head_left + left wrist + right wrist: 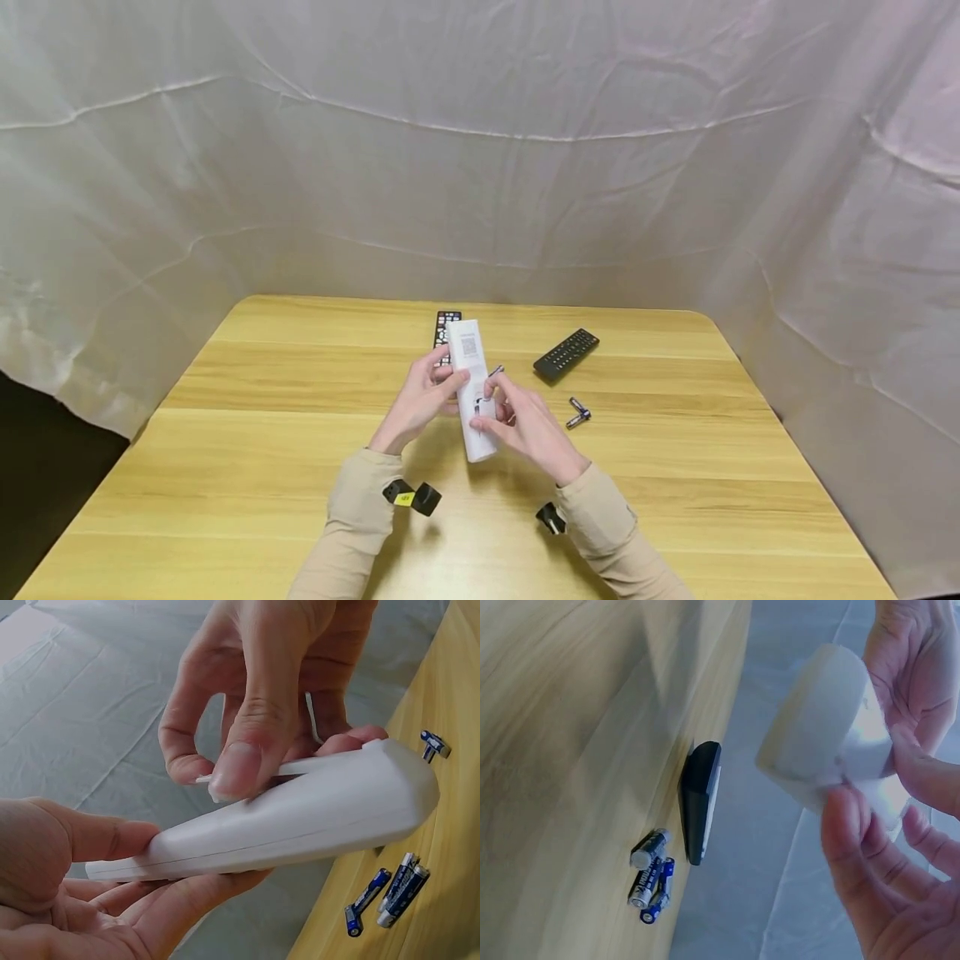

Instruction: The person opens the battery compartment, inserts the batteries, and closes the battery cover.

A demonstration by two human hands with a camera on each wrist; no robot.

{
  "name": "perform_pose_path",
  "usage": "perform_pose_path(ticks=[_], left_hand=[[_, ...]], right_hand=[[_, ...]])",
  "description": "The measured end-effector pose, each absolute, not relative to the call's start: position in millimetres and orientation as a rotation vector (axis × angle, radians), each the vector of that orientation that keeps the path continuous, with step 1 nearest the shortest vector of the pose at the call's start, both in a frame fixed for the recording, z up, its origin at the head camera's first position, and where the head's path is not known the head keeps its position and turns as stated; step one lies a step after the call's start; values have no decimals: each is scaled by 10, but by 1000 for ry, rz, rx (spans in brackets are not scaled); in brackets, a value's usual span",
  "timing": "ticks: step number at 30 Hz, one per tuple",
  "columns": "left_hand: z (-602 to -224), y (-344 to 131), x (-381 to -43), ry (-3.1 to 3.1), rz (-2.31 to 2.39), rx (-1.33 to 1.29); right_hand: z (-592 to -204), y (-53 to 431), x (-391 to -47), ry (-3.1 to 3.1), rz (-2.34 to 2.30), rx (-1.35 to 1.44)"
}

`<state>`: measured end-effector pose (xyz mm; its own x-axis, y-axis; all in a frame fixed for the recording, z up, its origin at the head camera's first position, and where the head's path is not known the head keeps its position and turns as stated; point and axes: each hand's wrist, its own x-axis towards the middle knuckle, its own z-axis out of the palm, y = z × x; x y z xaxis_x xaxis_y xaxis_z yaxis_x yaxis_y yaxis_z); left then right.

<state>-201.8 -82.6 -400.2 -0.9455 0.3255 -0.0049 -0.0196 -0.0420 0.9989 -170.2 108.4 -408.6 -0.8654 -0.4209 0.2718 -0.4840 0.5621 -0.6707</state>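
Note:
A white remote control is tilted above the table, its back with a printed QR code turned up. My left hand grips it, thumb on top and fingers underneath. At its near half, my right hand pinches the battery cover between thumb and fingers. In the left wrist view the cover stands raised at an angle, a dark gap showing below it. What lies inside the compartment is hidden. From the right wrist view, the blunt end of the remote faces the camera.
A black remote lies to the right on the wooden table. Another black remote is partly covered behind the white one. Several blue and silver batteries lie right of my right hand. A pale cloth hangs around the table.

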Motion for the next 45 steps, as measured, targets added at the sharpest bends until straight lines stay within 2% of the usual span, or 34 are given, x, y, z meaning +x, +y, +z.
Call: perform_pose_path(ticks=[26, 45], left_hand=[[-3996, -842, -2041, 2084, 2106, 275], [-3992, -839, -2042, 2075, 2131, 250]], right_hand=[[-3998, 1053, -1593, -2606, 1163, 725], [-3936, 1267, -1677, -2573, 1095, 594]])
